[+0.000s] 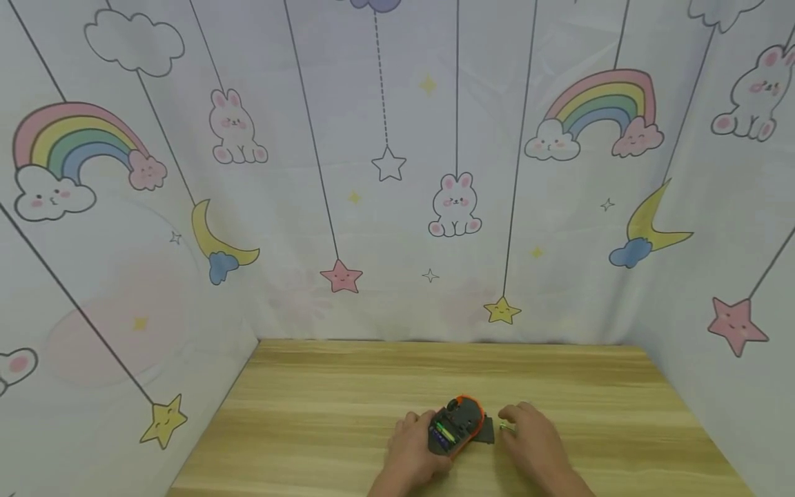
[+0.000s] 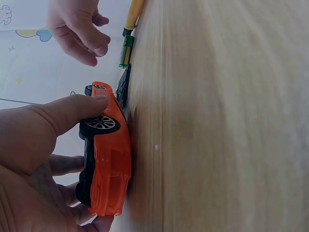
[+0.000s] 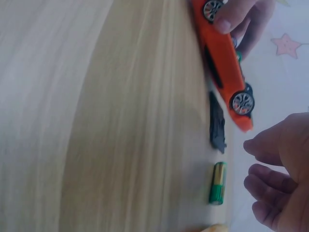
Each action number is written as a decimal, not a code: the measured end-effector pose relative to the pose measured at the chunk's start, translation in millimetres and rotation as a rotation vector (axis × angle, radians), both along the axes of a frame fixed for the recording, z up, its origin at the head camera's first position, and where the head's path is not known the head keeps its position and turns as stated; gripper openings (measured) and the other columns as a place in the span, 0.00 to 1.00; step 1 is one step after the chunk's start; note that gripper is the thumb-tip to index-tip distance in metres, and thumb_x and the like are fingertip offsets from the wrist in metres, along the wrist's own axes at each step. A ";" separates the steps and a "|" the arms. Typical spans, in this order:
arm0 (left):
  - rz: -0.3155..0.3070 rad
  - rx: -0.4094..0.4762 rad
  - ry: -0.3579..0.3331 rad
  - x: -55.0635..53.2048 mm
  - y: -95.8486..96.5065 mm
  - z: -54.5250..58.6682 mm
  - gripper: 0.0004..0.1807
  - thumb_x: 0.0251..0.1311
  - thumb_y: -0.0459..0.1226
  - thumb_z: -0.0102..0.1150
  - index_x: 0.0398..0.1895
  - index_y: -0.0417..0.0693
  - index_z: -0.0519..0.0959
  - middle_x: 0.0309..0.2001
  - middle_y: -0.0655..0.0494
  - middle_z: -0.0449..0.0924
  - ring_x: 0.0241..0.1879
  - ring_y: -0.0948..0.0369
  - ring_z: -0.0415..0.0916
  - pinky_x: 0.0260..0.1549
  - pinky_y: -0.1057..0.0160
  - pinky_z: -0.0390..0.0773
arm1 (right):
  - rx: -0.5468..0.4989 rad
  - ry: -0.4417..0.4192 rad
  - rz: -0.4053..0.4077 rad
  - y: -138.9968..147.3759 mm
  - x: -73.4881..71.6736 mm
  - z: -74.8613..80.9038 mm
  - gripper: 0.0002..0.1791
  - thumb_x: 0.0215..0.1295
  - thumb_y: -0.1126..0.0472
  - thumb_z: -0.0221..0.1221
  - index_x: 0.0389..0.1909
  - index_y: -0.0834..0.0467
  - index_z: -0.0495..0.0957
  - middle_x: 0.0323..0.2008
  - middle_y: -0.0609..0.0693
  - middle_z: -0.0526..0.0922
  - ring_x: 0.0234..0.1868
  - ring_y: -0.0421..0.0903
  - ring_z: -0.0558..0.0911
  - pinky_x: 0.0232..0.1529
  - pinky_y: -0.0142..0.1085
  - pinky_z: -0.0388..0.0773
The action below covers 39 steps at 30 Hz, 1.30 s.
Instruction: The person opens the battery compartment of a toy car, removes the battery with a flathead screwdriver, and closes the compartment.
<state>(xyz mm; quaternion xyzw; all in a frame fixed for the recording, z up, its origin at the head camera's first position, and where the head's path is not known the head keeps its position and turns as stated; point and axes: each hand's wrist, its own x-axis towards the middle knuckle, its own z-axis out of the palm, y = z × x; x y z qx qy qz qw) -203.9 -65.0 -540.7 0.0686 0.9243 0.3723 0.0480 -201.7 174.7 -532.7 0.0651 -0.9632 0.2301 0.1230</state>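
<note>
At lower centre, the left hand (image 1: 410, 449) gripped an upturned car (image 1: 467, 419); the right hand (image 1: 535, 442), fingers loose and empty, hung near a battery (image 3: 217, 183).

Both the left hand (image 1: 413, 445) and the right hand (image 1: 533, 442) are bare, as are the visible wrists (image 1: 559, 476). The left thumb (image 2: 70, 112) is broad and blunt-ended (its nail shows at the tip), and the right hand's fingers (image 3: 271, 178) have smoothly rounded ends.
</note>
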 end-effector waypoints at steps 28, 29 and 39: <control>0.012 0.026 -0.014 1.7 -1.4 1.7 0.49 0.37 0.40 0.82 0.69 0.45 0.73 0.45 0.56 0.70 0.43 0.54 0.61 0.41 0.52 0.65 | -0.253 -0.120 0.175 -56.2 8.7 14.0 0.13 0.58 0.62 0.72 0.44 0.58 0.85 0.38 0.47 0.82 0.36 0.37 0.79 0.35 0.29 0.78; 0.008 0.025 -0.009 1.4 -1.6 0.8 0.49 0.36 0.40 0.82 0.69 0.45 0.73 0.45 0.56 0.70 0.43 0.54 0.61 0.40 0.52 0.64 | -0.260 -0.125 0.180 -57.1 8.5 13.3 0.13 0.59 0.61 0.72 0.44 0.59 0.85 0.39 0.48 0.82 0.36 0.37 0.79 0.35 0.30 0.79; -0.004 0.028 -0.005 0.9 -0.9 -2.3 0.48 0.36 0.41 0.81 0.68 0.45 0.74 0.44 0.56 0.71 0.43 0.55 0.61 0.38 0.53 0.63 | -0.243 -0.168 0.238 -62.1 4.6 6.7 0.15 0.60 0.56 0.71 0.46 0.57 0.85 0.42 0.48 0.88 0.35 0.37 0.80 0.35 0.34 0.80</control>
